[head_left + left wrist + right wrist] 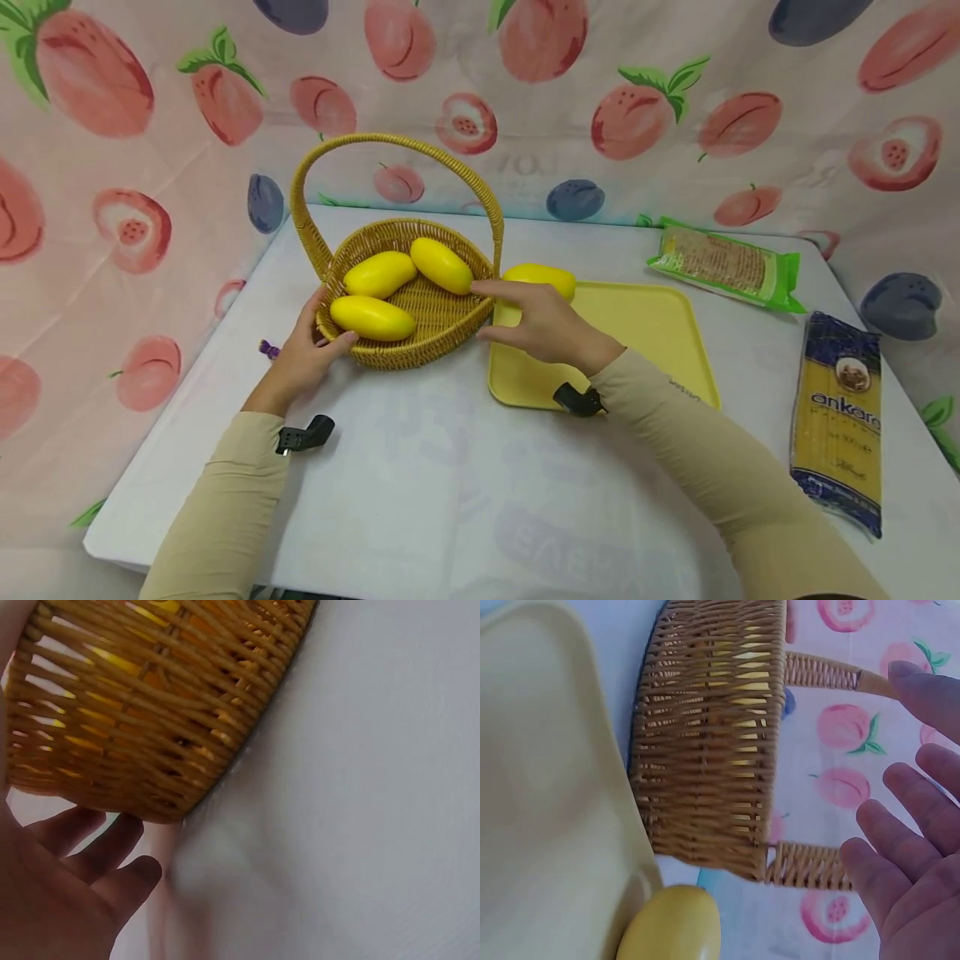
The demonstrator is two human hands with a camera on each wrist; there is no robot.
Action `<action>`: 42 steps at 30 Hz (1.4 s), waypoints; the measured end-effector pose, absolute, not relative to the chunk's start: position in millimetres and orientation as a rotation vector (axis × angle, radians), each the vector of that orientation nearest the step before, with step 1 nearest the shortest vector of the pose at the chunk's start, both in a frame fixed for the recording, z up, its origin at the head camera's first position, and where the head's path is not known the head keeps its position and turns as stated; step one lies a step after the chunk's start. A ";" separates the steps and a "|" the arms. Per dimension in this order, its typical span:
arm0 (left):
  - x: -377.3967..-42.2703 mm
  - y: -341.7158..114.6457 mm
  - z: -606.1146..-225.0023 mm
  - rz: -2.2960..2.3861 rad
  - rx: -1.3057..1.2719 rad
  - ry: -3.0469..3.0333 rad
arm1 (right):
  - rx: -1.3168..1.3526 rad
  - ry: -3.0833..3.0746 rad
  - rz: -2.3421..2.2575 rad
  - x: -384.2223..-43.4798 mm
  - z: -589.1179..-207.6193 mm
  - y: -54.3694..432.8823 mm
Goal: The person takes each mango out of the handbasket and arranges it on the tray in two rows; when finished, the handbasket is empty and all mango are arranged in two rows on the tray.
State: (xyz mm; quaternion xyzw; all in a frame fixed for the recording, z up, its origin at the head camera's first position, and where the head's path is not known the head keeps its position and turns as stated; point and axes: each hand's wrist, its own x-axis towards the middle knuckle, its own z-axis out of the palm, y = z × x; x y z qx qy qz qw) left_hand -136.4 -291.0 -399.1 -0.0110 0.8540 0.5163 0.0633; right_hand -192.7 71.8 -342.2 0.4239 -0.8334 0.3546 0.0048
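A wicker basket (431, 315) with a tall arched handle stands left of centre in the head view. Inside lie three yellow mangoes, one at the front left (372, 318), one behind it (378, 275) and one toward the right (442, 265). My left hand (303, 354) holds the basket's left side, thumb over the rim and fingers against the outer weave. Fingers extended, my right hand (543, 325) hovers by the right rim and holds nothing; the right wrist view shows its fingers (922, 802) spread. Partly behind it, another mango (538, 275) lies at the tray's far left corner.
A yellow tray (637, 333) lies right of the basket, under my right forearm. Farther right are a green-edged packet (720, 265) and a blue and yellow pasta packet (836, 417). A small purple item (268, 349) shows beside my left hand. Fruit-printed cloth (465, 83) hangs behind the table.
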 end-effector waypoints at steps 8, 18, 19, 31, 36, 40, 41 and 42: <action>-140.4 -302.3 -399.9 1.608 0.027 2.512 | 1.441 -2.660 0.999 -197.4 -331.7 43.7; -141.7 -306.8 -400.2 1.680 0.060 2.422 | 1.392 -2.843 0.975 -215.2 -341.8 0.3; -141.9 -306.8 -400.2 1.678 0.061 2.418 | 1.381 -2.862 0.971 -216.7 -343.8 -4.2; -141.5 -307.9 -401.5 1.649 0.039 2.393 | 1.304 -3.034 0.952 -223.0 -355.4 -43.8; -140.2 -307.4 -400.8 1.652 0.046 2.390 | 1.291 -3.044 0.940 -224.9 -357.0 -52.5; -140.0 -306.9 -400.3 1.651 0.046 2.395 | 1.327 -3.045 0.892 -225.8 -358.5 -59.1; -140.2 -306.7 -400.4 1.652 0.046 2.393 | 1.330 -3.051 0.881 -225.7 -358.8 -60.6; -140.4 -306.5 -400.6 1.656 0.046 2.389 | 1.327 -3.057 0.874 -225.8 -359.2 -62.1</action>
